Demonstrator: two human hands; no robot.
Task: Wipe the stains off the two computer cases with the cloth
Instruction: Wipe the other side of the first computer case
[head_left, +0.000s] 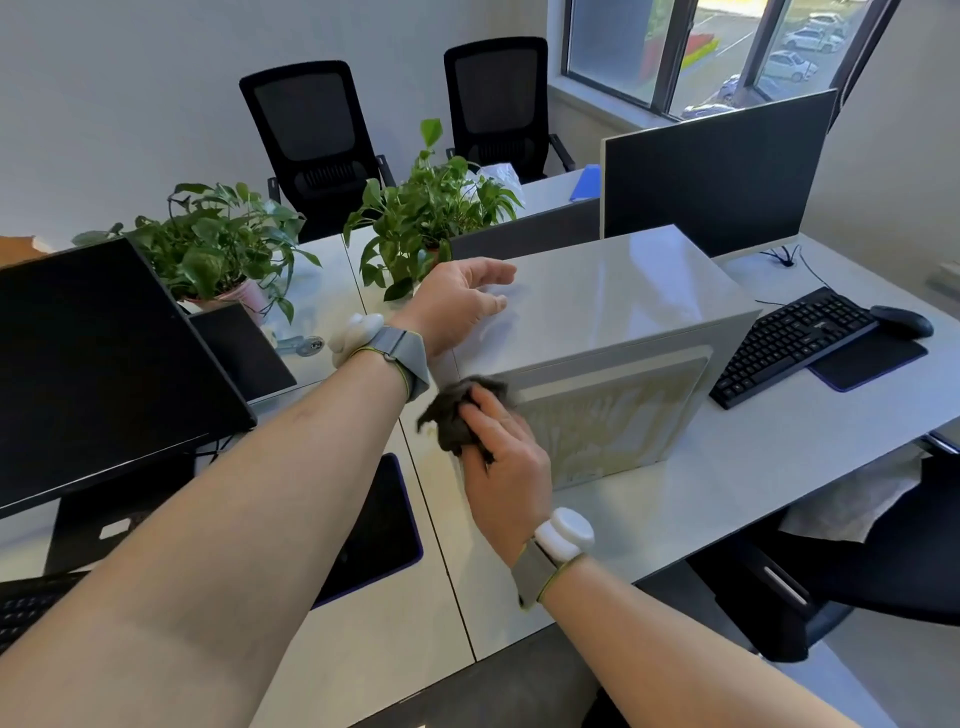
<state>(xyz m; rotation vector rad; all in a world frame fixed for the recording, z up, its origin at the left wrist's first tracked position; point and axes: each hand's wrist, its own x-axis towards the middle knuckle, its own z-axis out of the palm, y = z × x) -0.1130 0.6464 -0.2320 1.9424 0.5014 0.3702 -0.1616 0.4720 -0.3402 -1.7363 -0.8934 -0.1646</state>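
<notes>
White computer case (613, 332) long axis left-right | cloth (457, 415) on near-left corner

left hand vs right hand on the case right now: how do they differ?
The left hand lies flat on the top of the white computer case, fingers straight; the right hand is at the case's near side panel, fingers curled. The left hand holds nothing; the right hand grips the dark cloth, bunched against the case's upper near corner. Both wear a grey wrist strap.
</notes>
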